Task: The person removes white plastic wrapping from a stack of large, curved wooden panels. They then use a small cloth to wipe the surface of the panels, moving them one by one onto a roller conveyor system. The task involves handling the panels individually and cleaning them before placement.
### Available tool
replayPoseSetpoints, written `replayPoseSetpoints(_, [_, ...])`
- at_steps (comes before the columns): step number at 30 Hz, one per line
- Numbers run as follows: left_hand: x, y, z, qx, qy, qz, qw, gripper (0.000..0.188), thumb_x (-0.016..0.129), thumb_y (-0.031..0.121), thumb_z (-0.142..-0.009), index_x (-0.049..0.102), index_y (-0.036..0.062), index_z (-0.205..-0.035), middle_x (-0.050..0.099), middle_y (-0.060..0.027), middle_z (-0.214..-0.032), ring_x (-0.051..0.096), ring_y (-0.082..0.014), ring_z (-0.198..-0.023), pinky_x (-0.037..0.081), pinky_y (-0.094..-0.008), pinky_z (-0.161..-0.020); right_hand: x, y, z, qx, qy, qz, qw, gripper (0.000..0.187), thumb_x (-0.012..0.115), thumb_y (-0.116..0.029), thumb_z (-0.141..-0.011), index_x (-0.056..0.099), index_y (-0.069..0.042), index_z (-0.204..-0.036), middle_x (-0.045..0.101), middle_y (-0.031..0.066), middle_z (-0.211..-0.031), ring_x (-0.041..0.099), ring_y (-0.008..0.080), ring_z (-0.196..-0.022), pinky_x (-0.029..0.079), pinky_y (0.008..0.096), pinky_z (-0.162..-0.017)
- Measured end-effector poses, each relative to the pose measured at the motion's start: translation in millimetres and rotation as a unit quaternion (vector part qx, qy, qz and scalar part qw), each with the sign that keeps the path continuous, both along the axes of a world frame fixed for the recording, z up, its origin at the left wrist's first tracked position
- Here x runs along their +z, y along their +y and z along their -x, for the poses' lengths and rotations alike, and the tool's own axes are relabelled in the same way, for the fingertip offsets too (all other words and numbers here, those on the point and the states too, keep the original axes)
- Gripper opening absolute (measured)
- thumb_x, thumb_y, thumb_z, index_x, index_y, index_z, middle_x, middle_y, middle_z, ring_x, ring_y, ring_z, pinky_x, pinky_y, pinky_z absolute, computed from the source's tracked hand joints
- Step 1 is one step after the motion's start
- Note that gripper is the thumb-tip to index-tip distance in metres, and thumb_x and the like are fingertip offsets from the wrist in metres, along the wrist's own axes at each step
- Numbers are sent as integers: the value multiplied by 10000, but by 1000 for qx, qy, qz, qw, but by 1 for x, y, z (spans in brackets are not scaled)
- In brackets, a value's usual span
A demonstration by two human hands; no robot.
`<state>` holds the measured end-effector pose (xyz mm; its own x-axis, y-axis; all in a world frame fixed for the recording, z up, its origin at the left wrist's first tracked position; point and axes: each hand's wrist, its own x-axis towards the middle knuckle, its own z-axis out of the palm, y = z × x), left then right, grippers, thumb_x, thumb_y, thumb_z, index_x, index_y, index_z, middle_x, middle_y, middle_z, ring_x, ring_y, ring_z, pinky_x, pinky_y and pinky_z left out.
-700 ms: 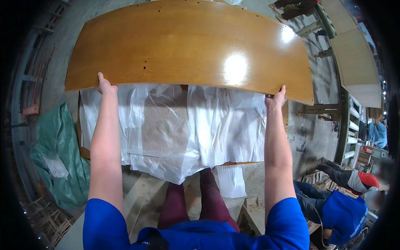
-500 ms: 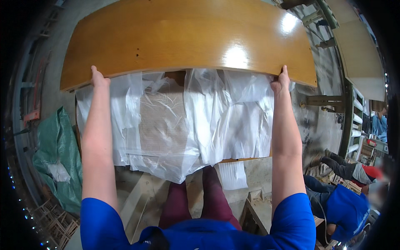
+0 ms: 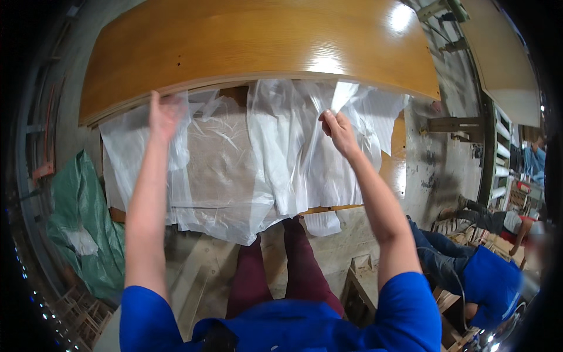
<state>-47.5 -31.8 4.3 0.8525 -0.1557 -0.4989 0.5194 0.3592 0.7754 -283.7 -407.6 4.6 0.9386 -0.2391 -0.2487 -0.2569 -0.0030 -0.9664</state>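
A large glossy orange-brown wooden panel (image 3: 246, 41) lies across the far side, over a stack draped with thin white, translucent foam sheets (image 3: 275, 135). My right hand (image 3: 340, 130) is closed on one of these foam sheets, pulling it into a taut fold just in front of the panel's near edge. My left hand (image 3: 165, 117) is beside that edge at the left, over the sheeting, its thumb stretched out and its fingers apart but blurred. A brown cardboard-like sheet (image 3: 217, 149) shows between the foam pieces.
A green woven sack (image 3: 85, 223) stands to the left. Another person in a blue shirt (image 3: 489, 281) bends down at the lower right. A roller conveyor (image 3: 499, 158) and a pale board (image 3: 504, 70) run along the right. A wooden crate-like piece (image 3: 359, 293) sits near my legs.
Both hands have come off the panel's near edge. My right hand has moved left and taken hold of a foam sheet; my left has shifted inward.
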Motion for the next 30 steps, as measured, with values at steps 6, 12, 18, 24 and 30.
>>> replayPoseSetpoints(6, [23,-153,56,-88,98,100,986,811,604,544,-748,285,-9,-1248,430,-140,-1145,467,-299,-1084,409,-467,-928,44,-52,-33,-134,54,-292,945,253,459,-301,-893,574,-76,-875,568,10,-667,450,104,-599,362,235,-618])
replayPoseSetpoints(12, [25,-210,54,65,104,138,983,640,626,391,-782,331,-6,-1188,375,-125,-1117,436,-241,-1064,433,-443,-924,29,-46,-40,-171,93,-252,948,239,491,-296,-875,564,-86,-785,549,0,-650,498,139,-600,405,324,-561])
replayPoseSetpoints(18, [14,-189,34,17,84,26,996,607,631,455,-763,398,32,-1130,418,-97,-1043,501,-175,-904,531,-355,-782,7,-42,-5,-117,-21,214,970,406,444,-360,-890,530,10,-746,540,207,-664,528,322,-629,410,386,-606])
replayPoseSetpoints(24, [58,-195,49,-375,138,-174,900,768,500,637,-764,409,-61,-1071,500,-124,-871,586,-189,-838,556,-268,-599,17,-66,-15,-246,31,-377,893,188,418,-146,-903,543,-20,-968,616,106,-876,608,201,-778,464,265,-661])
replayPoseSetpoints(30, [48,-296,140,-511,-51,-296,806,731,517,585,-787,429,-44,-1149,493,-191,-1120,501,-268,-1065,452,-395,-853,17,-152,5,-308,10,16,951,198,530,-141,-781,584,-36,-941,595,63,-847,582,144,-686,445,238,-521])
